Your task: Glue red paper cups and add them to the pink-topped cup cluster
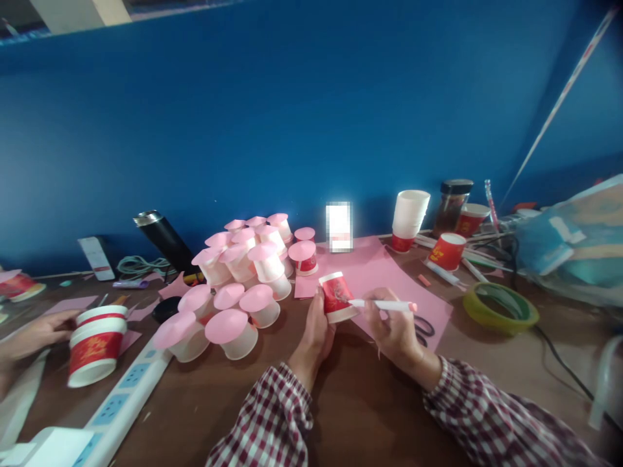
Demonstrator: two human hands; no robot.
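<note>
At the far left another person's hand (29, 337) rests beside a red-and-white cup (95, 347) standing upside down on the brown table (350, 402), next to a white power strip (121, 395). Right of it is a heap of inverted cups with pink paper discs (243, 279). In the middle, the left hand (316, 331) has its fingers curled around 1 small red paper cup (337, 297), held just above the table's pink sheet (384, 279); the cup's long axis leans slightly, its white-rimmed wide mouth turned down and toward the wearer, its base up. It looks light, thin-walled and easily crushed, so a soft grip round the side wall suits it best. The right hand (396, 327) pinches a white marker (387, 305) lying nearly level, one end at the cup's lower side and its pinkish end pointing right. Farther right lies a green tape roll (501, 308).
</note>
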